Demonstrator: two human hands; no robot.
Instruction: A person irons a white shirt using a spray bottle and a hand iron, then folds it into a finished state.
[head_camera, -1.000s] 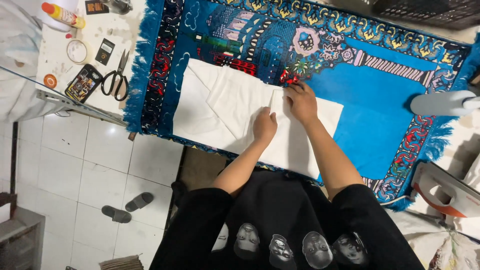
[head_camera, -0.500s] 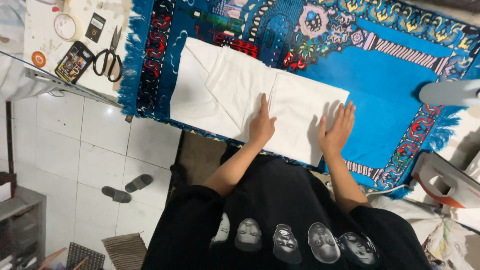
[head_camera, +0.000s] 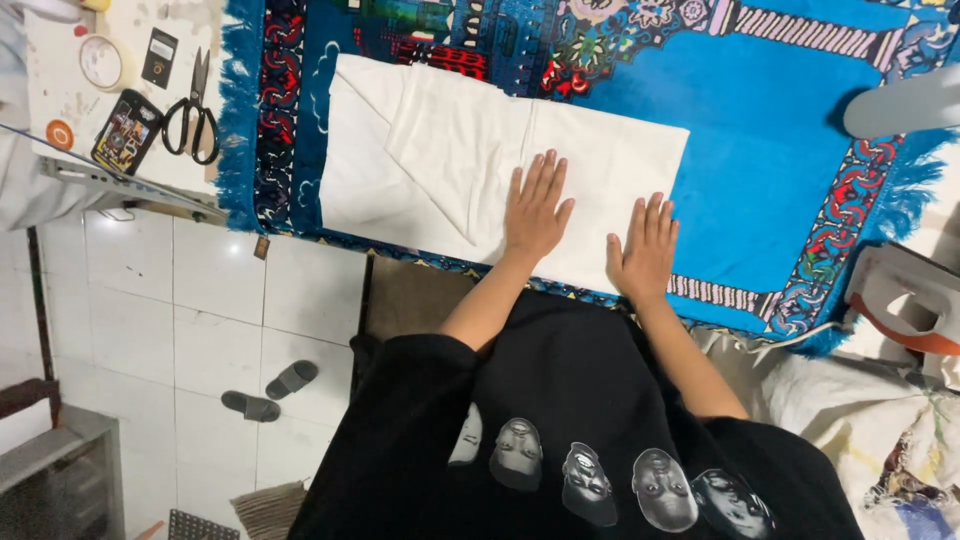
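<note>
A folded white cloth (head_camera: 440, 150) lies flat on a blue patterned rug (head_camera: 760, 110) that covers the table. My left hand (head_camera: 535, 208) rests palm down on the cloth's middle near its front edge, fingers spread. My right hand (head_camera: 645, 248) presses flat on the cloth's right front corner, fingers also spread. Neither hand grips anything. A diagonal fold runs across the cloth's left half.
At the left, a white surface holds black scissors (head_camera: 190, 110), a phone (head_camera: 125, 132), a tape roll (head_camera: 102, 62) and a small dark card (head_camera: 160, 55). A grey iron (head_camera: 900, 100) sits at the right edge. A pair of slippers (head_camera: 270, 390) lies on the tiled floor below.
My right hand has slid from the cloth's far edge down to its near right corner. My left hand stays flat on the middle. The view has shifted.
</note>
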